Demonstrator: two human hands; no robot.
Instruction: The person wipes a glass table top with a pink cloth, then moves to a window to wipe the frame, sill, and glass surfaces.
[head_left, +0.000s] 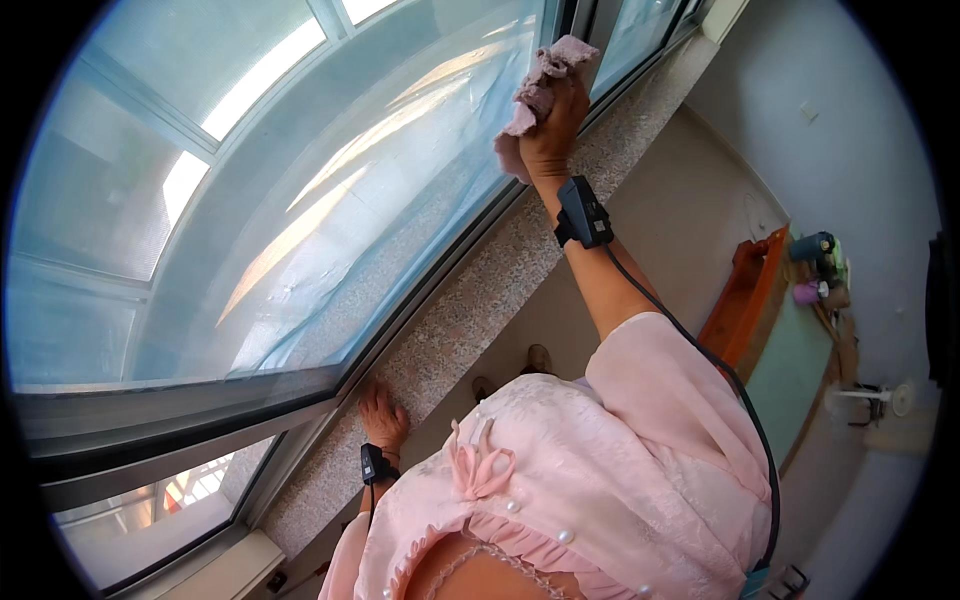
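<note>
A crumpled mauve cloth is bunched in my right hand, which is raised near the window's dark metal frame. The cloth lies against the edge of a window pane with bluish film on it. My left hand rests on the speckled granite windowsill, close to the lower window frame, and holds nothing. Both wrists carry a small black strapped device with a cable.
The window's metal frame runs diagonally along the sill. Behind my right arm stands a reddish wooden piece of furniture with a pale green top. A dark blue bottle and a purple container are on it. A black cable trails from my right wrist.
</note>
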